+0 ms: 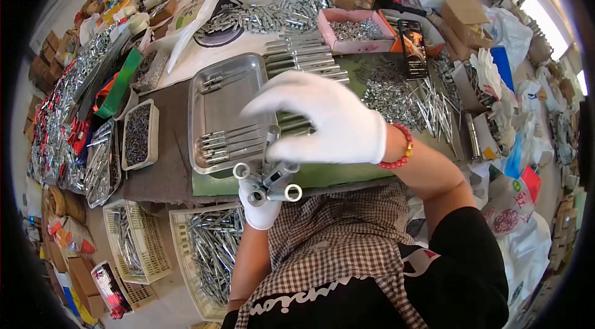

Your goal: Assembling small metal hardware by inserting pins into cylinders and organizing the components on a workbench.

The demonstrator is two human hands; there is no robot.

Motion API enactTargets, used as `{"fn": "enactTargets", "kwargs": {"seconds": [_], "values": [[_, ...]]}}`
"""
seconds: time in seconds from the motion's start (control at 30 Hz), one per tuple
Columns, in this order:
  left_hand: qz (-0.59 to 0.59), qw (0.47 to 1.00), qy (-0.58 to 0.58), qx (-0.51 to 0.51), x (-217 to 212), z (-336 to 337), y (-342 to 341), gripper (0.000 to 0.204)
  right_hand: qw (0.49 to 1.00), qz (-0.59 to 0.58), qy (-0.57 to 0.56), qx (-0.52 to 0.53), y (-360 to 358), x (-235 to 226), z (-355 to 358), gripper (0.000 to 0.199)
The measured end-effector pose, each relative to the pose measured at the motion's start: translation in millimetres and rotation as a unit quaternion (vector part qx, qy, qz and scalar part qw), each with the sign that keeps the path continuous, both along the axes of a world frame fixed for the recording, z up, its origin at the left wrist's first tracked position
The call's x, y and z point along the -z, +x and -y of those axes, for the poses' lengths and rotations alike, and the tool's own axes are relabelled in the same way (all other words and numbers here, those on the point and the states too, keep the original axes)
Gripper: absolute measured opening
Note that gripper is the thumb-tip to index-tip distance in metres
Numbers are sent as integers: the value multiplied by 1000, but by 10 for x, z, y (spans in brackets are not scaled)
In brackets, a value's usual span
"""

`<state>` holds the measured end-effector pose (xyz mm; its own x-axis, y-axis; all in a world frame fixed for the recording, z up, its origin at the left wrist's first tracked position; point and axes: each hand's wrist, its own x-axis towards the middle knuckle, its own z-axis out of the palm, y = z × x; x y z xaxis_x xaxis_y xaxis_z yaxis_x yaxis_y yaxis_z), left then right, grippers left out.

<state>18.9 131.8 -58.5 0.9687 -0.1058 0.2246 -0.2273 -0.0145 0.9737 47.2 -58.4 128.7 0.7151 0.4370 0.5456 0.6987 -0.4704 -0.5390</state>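
My left hand, in a white glove, grips a bunch of several short metal tubes with their open ends facing up. Its fingers are mostly hidden behind the tubes. Just above the bunch is my right hand, also gloved and slightly blurred, thumb and fingers apart. I see nothing held in it. Beyond the tubes lies a metal tray. Slim metal rods with thin tips rest in it in two groups. Long metal tubes lie in a row right of the tray, partly covered by my right hand.
Small metal parts are heaped at the right, beside a phone and a pink box. A white bin of dark screws stands left. Below the table edge, a cream crate holds metal tubes. More tubes are piled on white sacking behind.
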Motion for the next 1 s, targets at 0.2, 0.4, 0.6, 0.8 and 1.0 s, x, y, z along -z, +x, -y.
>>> {"fn": "enactTargets", "kwargs": {"seconds": [0.2, 0.4, 0.6, 0.8, 1.0], "values": [[-80, 988, -113, -70, -69, -23, -31, 48, 954, -233, 188, 13, -279, 293, 58, 37], [46, 992, -68, -92, 27, -15, 36, 19, 908, -321, 268, -6, -258, 434, -130, 27], [67, 991, -102, -56, -25, -30, 71, 48, 897, -216, 383, 50, -506, -119, 214, 22], [26, 989, -134, -63, -99, -10, 51, 60, 927, -108, 316, 173, -511, -248, 481, 15], [5, 989, -136, -59, -126, -1, 24, 57, 951, -48, 188, 242, -487, -268, 675, 12]]}}
